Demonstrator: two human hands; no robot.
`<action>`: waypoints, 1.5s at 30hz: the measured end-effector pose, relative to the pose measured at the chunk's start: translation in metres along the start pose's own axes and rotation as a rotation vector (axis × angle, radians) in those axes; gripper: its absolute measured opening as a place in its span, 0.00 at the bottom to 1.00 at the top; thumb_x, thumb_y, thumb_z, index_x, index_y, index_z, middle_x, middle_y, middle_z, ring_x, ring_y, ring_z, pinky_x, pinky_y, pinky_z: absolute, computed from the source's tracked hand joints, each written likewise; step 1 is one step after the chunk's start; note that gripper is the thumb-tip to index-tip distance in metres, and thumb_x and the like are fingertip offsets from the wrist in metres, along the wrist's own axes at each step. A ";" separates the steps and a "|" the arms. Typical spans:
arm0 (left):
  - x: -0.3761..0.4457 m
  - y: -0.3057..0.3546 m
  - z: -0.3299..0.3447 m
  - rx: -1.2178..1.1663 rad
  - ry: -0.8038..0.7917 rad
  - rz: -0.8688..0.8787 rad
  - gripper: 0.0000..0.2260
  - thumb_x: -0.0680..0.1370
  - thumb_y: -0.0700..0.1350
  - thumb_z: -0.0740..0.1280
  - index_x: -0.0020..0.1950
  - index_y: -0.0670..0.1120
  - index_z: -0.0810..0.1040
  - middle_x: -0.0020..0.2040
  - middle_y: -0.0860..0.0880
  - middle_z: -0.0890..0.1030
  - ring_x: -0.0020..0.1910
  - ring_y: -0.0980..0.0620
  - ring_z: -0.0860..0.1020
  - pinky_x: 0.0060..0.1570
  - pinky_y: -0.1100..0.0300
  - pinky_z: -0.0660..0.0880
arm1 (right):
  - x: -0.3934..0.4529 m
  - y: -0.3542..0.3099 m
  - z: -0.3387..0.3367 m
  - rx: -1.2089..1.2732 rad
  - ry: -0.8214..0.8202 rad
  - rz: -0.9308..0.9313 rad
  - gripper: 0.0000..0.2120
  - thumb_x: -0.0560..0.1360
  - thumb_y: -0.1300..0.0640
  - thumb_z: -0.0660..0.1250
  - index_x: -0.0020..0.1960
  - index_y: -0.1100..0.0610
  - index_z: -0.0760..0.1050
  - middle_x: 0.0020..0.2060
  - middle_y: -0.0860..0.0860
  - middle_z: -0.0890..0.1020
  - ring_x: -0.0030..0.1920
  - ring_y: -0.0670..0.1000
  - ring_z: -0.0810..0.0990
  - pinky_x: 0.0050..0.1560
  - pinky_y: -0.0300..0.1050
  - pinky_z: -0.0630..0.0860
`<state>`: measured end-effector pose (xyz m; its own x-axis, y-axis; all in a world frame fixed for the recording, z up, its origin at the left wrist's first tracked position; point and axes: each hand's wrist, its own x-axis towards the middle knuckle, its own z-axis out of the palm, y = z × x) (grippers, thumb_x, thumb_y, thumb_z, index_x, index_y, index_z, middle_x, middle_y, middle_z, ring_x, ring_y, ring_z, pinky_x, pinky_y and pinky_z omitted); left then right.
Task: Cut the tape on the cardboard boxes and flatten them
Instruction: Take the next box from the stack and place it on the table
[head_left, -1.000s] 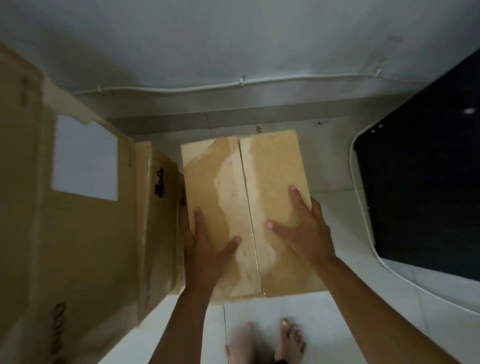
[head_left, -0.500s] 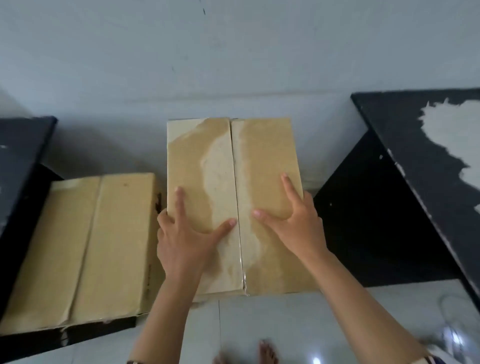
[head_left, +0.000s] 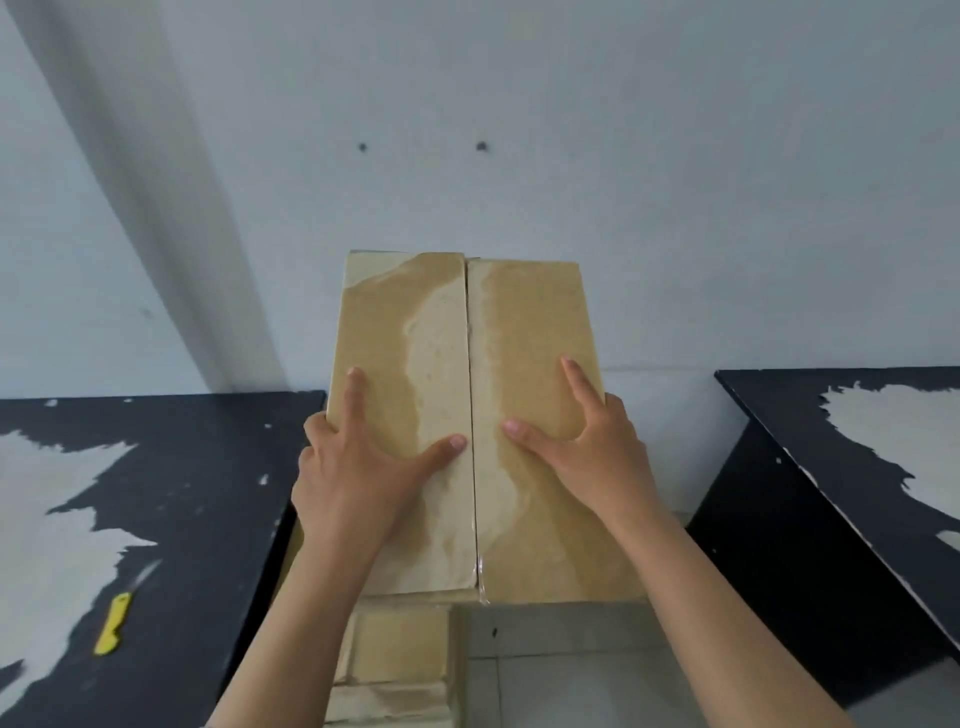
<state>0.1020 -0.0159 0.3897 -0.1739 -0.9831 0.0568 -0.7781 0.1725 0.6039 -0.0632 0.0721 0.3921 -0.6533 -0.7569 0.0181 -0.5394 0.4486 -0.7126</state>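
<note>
Head view, box: a cardboard box (head_left: 524, 415) is held up at centre frame in front of a pale wall (head_left: 571, 130), its two top flaps meeting along a centre seam (head_left: 471, 415) that runs from the top of the box to its near edge.
Head view, tape: clear tape (head_left: 482, 582) shows as a wrinkled strip at the near end of the seam; whether it is cut along its length, I cannot tell.
Head view, left hand (head_left: 358, 473): fingers spread, index flat on the left flap, thumb stretched to the seam, the other fingers curled round the box's left edge.
Head view, right hand (head_left: 587, 457): fingers spread likewise on the right flap, thumb pointing at the seam, outer fingers wrapping the right edge.
Head view, surroundings: a yellow-handled knife (head_left: 115, 618) lies on the black table (head_left: 208, 493) at lower left, well apart from both hands; another black table (head_left: 810, 467) stands at right; more cardboard (head_left: 400, 665) sits below the box.
Step in hand: carrying the box, probably toward a table, with cutting not yet begun.
Next move: likely set the box down flat, free one hand, fetch the knife and run it along the seam.
</note>
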 end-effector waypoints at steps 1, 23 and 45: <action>0.002 -0.011 -0.015 0.005 0.003 0.009 0.52 0.58 0.74 0.66 0.74 0.61 0.44 0.68 0.45 0.62 0.63 0.40 0.70 0.55 0.47 0.70 | -0.008 -0.015 0.008 0.008 0.004 -0.001 0.44 0.65 0.30 0.65 0.73 0.33 0.45 0.70 0.50 0.61 0.65 0.56 0.70 0.59 0.50 0.69; 0.068 -0.242 -0.200 0.075 0.068 -0.101 0.50 0.61 0.73 0.67 0.75 0.58 0.46 0.68 0.43 0.62 0.63 0.39 0.69 0.56 0.50 0.68 | -0.068 -0.220 0.217 -0.018 -0.128 -0.143 0.33 0.74 0.33 0.55 0.74 0.37 0.46 0.70 0.54 0.63 0.65 0.58 0.69 0.62 0.52 0.68; 0.233 -0.513 -0.312 0.246 -0.193 -0.130 0.51 0.60 0.76 0.63 0.75 0.58 0.46 0.67 0.44 0.65 0.62 0.41 0.71 0.57 0.51 0.69 | -0.097 -0.385 0.484 0.190 -0.311 0.165 0.44 0.72 0.41 0.66 0.74 0.39 0.38 0.72 0.47 0.62 0.68 0.54 0.67 0.63 0.53 0.70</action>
<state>0.6488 -0.3528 0.3408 -0.1568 -0.9721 -0.1742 -0.9193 0.0793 0.3854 0.4651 -0.2569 0.3255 -0.5151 -0.8028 -0.3004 -0.3134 0.5025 -0.8057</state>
